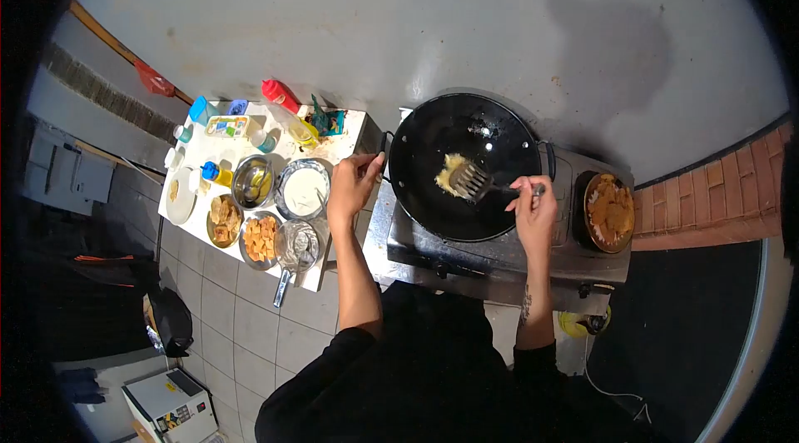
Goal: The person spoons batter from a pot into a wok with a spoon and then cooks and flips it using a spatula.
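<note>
A black wok (424, 126) with two loop handles sits on the stove. My left hand (354, 189) is closed at its left handle, fingertips pinched around the lower part of the loop. My right hand (535, 210) grips the handle of a slotted turner (470, 183). The turner's metal head is down inside the wok, against a small pale yellow, battered-looking piece of food (450, 170). A little oil glistens at the bottom of the pan.
Left of the stove, a white table (196, 208) carries a bowl of white batter (305, 191), a bowl of orange chunks (260, 240), a strainer (297, 246) and several bottles. A pan of brown food (610, 208) stands on the right burner. A wall (466, 18) rises behind.
</note>
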The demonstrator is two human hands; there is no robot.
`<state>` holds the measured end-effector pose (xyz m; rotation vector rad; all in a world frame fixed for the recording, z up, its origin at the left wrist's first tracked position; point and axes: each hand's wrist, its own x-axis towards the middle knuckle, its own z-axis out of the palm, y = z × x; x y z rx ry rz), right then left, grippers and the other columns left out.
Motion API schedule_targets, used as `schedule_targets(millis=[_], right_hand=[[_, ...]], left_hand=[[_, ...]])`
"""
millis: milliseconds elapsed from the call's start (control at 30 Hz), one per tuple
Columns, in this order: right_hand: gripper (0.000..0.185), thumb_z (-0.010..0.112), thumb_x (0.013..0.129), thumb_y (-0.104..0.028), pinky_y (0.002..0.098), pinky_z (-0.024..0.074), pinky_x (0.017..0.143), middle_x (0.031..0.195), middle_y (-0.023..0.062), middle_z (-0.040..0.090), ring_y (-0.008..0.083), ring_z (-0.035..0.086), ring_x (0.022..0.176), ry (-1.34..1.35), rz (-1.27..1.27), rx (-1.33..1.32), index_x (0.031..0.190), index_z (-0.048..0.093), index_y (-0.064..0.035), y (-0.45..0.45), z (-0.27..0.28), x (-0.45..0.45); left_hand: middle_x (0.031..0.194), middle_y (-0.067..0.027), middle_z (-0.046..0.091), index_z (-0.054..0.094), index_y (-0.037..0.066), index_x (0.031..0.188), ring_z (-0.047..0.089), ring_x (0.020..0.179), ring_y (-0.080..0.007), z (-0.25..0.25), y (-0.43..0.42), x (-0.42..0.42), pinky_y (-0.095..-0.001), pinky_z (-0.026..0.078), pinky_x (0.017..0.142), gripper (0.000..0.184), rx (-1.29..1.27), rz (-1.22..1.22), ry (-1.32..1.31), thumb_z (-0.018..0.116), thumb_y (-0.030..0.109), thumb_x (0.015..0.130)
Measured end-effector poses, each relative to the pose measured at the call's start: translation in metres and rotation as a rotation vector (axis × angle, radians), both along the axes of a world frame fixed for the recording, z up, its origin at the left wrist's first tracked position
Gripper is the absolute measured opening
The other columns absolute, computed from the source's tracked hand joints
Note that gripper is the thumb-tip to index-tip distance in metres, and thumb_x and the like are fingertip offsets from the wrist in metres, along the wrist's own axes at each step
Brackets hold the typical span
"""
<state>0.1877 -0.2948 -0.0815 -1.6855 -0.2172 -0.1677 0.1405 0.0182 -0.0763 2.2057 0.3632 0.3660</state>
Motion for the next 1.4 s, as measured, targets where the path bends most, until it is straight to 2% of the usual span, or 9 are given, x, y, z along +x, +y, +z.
schedule_targets(millis=[233,367,500,667,833,900,1033,1233,1400], right_hand=[[0.011,0.05,0.101,-0.009,0.025,0.0505,0.052,0.089,0.0085,0.065,0.0087,0.06,0.059,0.001,-0.044,-0.072,0.098,0.051,0.0008,-0.006,0.006,0.003],[0.009,0.049,0.101,-0.008,0.0251,0.0514,0.053,0.088,0.008,0.064,0.0096,0.06,0.062,0.053,0.105,-0.046,0.098,0.051,0.0006,-0.004,0.003,-0.001],[0.008,0.05,0.101,-0.007,0.0255,0.0524,0.053,0.087,0.0083,0.064,0.0104,0.06,0.061,-0.052,-0.045,-0.042,0.098,0.05,0.0006,-0.004,0.003,0.007],[0.011,0.05,0.101,-0.009,0.0246,0.0498,0.05,0.088,0.0095,0.064,0.0117,0.061,0.058,0.068,0.107,-0.06,0.097,0.051,0.0009,-0.011,0.003,0.001],[0.009,0.049,0.101,-0.007,0.0251,0.0499,0.05,0.089,0.0092,0.065,0.011,0.062,0.058,-0.029,-0.063,-0.001,0.096,0.05,0.0006,-0.001,-0.001,0.006],[0.007,0.046,0.102,-0.005,0.0234,0.0517,0.05,0.09,0.0091,0.062,0.0055,0.054,0.059,0.003,0.101,-0.071,0.099,0.05,0.0007,0.001,-0.004,-0.003],[0.01,0.049,0.102,-0.009,0.0238,0.0505,0.051,0.085,0.0082,0.064,0.0086,0.059,0.058,0.011,-0.074,0.019,0.096,0.05,-0.0008,-0.007,-0.002,0.004],[0.013,0.049,0.102,-0.01,0.023,0.0469,0.05,0.083,0.0069,0.062,0.0081,0.056,0.056,0.026,0.065,-0.066,0.094,0.051,0.0003,-0.003,0.005,-0.006],[0.014,0.05,0.102,-0.012,0.024,0.0473,0.049,0.084,0.0072,0.062,0.0078,0.056,0.056,0.006,-0.078,0.005,0.094,0.05,-0.0002,-0.004,0.001,0.0]], left_hand=[[0.068,-0.0195,0.064,0.07,-0.007,0.095,0.057,0.058,-0.0224,0.0,-0.002,-0.001,-0.035,0.046,0.059,0.036,0.033,0.008,-0.027,0.067,0.029,0.091],[0.066,-0.0199,0.062,0.069,-0.007,0.094,0.056,0.057,-0.024,0.006,-0.004,0.0,-0.0362,0.045,0.059,0.037,0.036,0.005,0.01,0.067,0.029,0.091],[0.065,-0.0191,0.061,0.069,-0.008,0.093,0.055,0.056,-0.0244,-0.007,-0.002,0.0,-0.037,0.044,0.059,0.037,0.029,0.006,-0.103,0.068,0.029,0.091],[0.068,-0.0184,0.065,0.07,-0.008,0.094,0.061,0.061,-0.0245,-0.007,0.002,0.003,-0.0354,0.047,0.062,0.037,0.011,-0.027,0.0,0.067,0.029,0.091],[0.068,-0.0172,0.066,0.071,-0.008,0.092,0.062,0.06,-0.0224,0.009,-0.004,0.0,-0.0344,0.048,0.061,0.037,-0.002,-0.026,0.011,0.067,0.029,0.092],[0.066,-0.0167,0.066,0.071,-0.008,0.091,0.061,0.059,-0.0202,0.015,-0.004,0.001,-0.0341,0.047,0.06,0.036,0.011,0.003,0.049,0.067,0.028,0.092],[0.066,-0.0169,0.066,0.07,-0.008,0.091,0.06,0.058,-0.0198,0.009,0.003,0.0,-0.0343,0.047,0.059,0.036,0.039,-0.036,0.056,0.064,0.028,0.094],[0.066,-0.0185,0.064,0.07,-0.008,0.092,0.059,0.057,-0.0226,0.009,0.002,0.003,-0.0369,0.047,0.059,0.039,0.017,-0.037,0.073,0.064,0.031,0.094],[0.065,-0.0192,0.064,0.07,-0.008,0.092,0.058,0.056,-0.0235,0.003,0.003,0.003,-0.0373,0.047,0.059,0.039,0.043,-0.031,0.03,0.065,0.031,0.093]])
